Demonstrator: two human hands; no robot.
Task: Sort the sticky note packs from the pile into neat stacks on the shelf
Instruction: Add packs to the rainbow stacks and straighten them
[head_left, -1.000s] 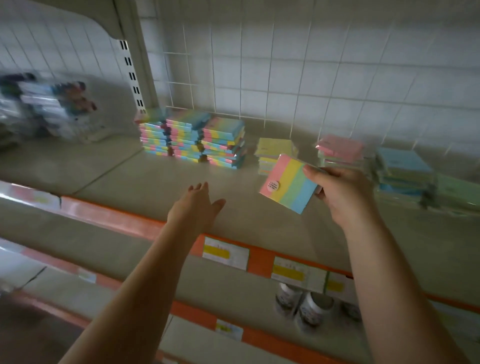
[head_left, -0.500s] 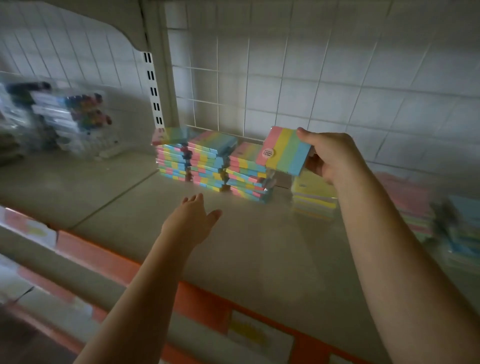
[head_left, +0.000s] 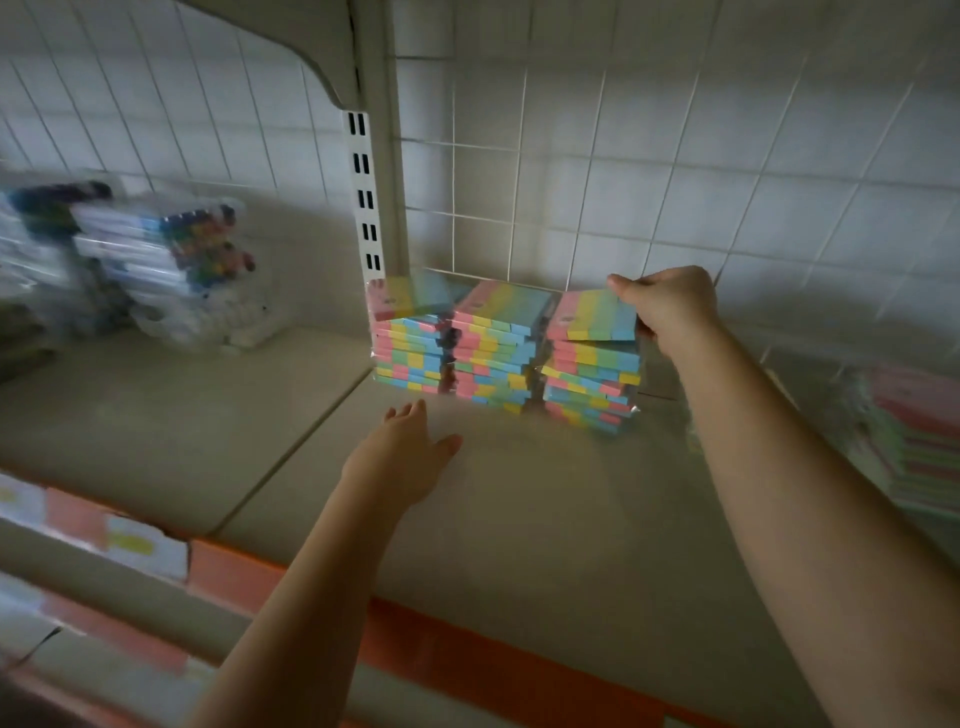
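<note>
Right hand (head_left: 670, 309) holds sticky note pack (head_left: 592, 314) atop rightmost stack (head_left: 589, 387).

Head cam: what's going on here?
A person is stocking a shelf with striped sticky note packs. The right hand pinches one pack by its right edge and holds it on or just above the rightmost of three stacks against the wire back panel; whether it rests on the stack can't be told. The left hand is open, fingers spread, low over the bare shelf in front of the stacks, holding nothing. More packs sit blurred at the far right.
</note>
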